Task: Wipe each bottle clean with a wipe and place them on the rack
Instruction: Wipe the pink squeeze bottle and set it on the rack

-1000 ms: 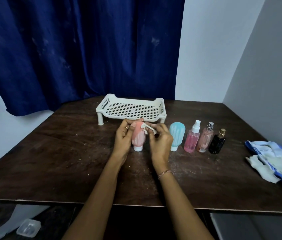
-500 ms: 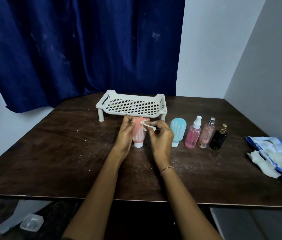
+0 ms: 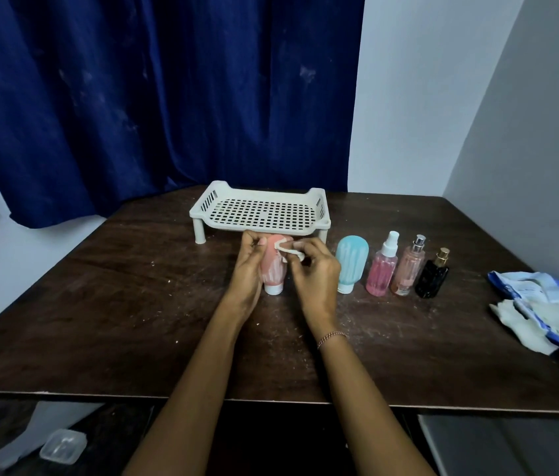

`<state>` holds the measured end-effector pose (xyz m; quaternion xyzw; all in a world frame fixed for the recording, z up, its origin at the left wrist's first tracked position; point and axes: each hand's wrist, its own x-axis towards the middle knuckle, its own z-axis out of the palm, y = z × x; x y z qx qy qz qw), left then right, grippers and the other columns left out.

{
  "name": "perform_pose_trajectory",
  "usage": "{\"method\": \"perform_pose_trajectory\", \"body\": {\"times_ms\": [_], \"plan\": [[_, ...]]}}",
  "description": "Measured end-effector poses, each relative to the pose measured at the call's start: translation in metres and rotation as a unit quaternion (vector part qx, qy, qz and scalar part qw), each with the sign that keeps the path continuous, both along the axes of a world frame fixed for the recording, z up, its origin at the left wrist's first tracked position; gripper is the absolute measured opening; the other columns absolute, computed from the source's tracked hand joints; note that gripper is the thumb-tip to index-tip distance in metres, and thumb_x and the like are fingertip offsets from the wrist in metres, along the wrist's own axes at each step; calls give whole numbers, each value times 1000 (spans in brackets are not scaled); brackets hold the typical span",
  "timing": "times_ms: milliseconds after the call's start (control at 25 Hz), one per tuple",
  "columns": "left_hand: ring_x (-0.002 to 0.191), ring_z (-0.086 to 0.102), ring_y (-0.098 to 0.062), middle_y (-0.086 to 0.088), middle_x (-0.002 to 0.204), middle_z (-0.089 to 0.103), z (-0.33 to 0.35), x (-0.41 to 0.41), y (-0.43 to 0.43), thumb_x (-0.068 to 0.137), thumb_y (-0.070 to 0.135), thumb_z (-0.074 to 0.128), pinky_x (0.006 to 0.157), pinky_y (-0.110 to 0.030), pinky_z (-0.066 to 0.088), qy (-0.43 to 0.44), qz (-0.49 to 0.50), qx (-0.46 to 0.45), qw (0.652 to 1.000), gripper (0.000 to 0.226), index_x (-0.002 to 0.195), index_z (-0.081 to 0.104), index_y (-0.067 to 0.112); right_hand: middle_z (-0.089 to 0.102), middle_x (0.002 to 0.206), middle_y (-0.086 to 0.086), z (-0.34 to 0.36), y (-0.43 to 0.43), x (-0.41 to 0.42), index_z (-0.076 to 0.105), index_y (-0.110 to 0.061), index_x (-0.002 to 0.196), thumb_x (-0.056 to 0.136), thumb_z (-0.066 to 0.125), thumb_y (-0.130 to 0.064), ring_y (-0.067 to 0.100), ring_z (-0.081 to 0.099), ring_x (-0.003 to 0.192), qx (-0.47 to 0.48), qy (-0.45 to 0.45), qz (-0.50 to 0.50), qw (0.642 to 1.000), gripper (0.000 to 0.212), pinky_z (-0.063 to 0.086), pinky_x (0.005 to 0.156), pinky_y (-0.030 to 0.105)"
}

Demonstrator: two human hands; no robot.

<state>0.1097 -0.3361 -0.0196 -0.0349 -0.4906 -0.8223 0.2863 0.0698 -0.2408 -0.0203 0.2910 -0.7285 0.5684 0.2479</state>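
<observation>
1. My left hand [image 3: 249, 269] grips the coral-pink bottle [image 3: 273, 271], with the fingers curled round its left side and the fingertips up near its rounded top.
2. The bottle stands upright on its white cap, which rests on the dark wooden table [image 3: 99, 304], just in front of the white rack [image 3: 261, 211].
3. My right hand [image 3: 316, 280] pinches a small crumpled white wipe [image 3: 290, 253] between thumb and fingers and holds it against the upper right part of the bottle.
4. A thin bracelet [image 3: 331, 336] sits on my right wrist.
5. The rack stands on short legs towards the far edge of the table. Its perforated tray holds no bottles.
6. To the right of my hands four more bottles stand in a row on the table. First is a teal bottle [image 3: 351, 262] of the same shape, just beside my right hand.
7. Next come a pink spray bottle [image 3: 382, 269] with a white nozzle, a rose perfume bottle [image 3: 408, 269] with a silver top, and a small black bottle [image 3: 432, 278] with a gold cap. These three stand close together.
8. Well apart from them, at the right edge of the table, lies a blue and white wipe pack [image 3: 546, 297] with loose white wipes spread over it.
9. A dark blue curtain [image 3: 134, 97] hangs behind the table. A small clear plastic box [image 3: 62, 446] lies on the floor at the lower left.
</observation>
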Motion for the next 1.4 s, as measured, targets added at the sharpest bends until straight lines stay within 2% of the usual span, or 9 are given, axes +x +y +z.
{"method": "perform_pose_trajectory", "body": {"times_ms": [200, 400, 560, 760, 920, 1040, 1160, 1280, 1400], "plan": [[86, 66, -3, -2, 101, 61, -1, -1, 0, 99, 6, 30, 75, -19, 53, 2, 0, -5, 1000, 16, 94, 43, 13, 65, 91, 4, 1, -2, 2, 71, -4, 90, 77, 67, 4, 3, 56, 82, -8, 2, -20, 1000, 16, 41, 77, 2], [86, 66, -4, 5, 93, 69, -2, -2, 0, 99, 3, 29, 76, -20, 53, 10, 2, -6, 1000, 18, 96, 45, 13, 65, 90, 4, -2, 0, -2, 71, -4, 90, 76, 68, 3, 2, 57, 84, -4, 7, 3, 1000, 16, 45, 78, 8], [97, 64, -8, -7, 110, 62, -2, -2, -3, 98, 6, 31, 87, -24, 52, -4, -6, -42, 999, 24, 108, 52, 13, 67, 91, 3, -2, -1, -5, 72, -6, 90, 77, 69, 2, 0, 56, 85, -24, -11, 1, 1000, 16, 48, 76, 14], [101, 62, -5, 3, 111, 65, 0, 1, -3, 99, 8, 31, 88, -20, 49, -24, 1, -63, 998, 30, 110, 59, 13, 66, 88, 0, -2, 3, -8, 71, -4, 90, 76, 68, 3, -2, 56, 82, -91, -58, -17, 994, 16, 46, 75, 8], [98, 62, -3, 5, 107, 66, -1, 0, -3, 99, 8, 33, 92, -25, 48, -33, 15, -60, 998, 28, 105, 59, 14, 63, 88, -6, -2, 2, -8, 71, -6, 90, 77, 68, 3, -11, 56, 83, -105, -69, -14, 992, 17, 44, 76, 6], [97, 61, -3, 2, 110, 63, -1, -2, -4, 99, 8, 33, 94, -28, 46, -35, 28, -54, 998, 27, 103, 58, 14, 67, 95, -3, -1, 2, -7, 71, -10, 94, 82, 67, -5, -3, 60, 91, -140, -119, 45, 982, 14, 46, 80, 11], [101, 60, -7, 0, 111, 62, -2, -4, -4, 99, 6, 33, 94, -23, 46, -24, 29, -44, 998, 26, 103, 57, 14, 65, 109, 0, 0, 1, -2, 68, -11, 105, 92, 54, -15, -1, 57, 103, -131, -168, 130, 968, 19, 42, 87, 10], [104, 57, -9, -1, 111, 60, -3, -5, -6, 97, 3, 34, 97, -24, 45, -21, 47, -61, 997, 26, 105, 56, 14, 61, 115, -1, -1, -2, -3, 63, -6, 113, 92, 50, -2, -7, 54, 106, -107, -169, 169, 965, 25, 40, 94, 11], [103, 59, -5, 1, 112, 61, -3, -5, -6, 98, 3, 35, 91, -20, 47, -23, 42, -61, 997, 26, 109, 56, 14, 63, 112, 4, -3, -3, -7, 65, -4, 110, 87, 52, 8, 0, 57, 105, -98, -150, 161, 971, 29, 43, 95, 17]]}}
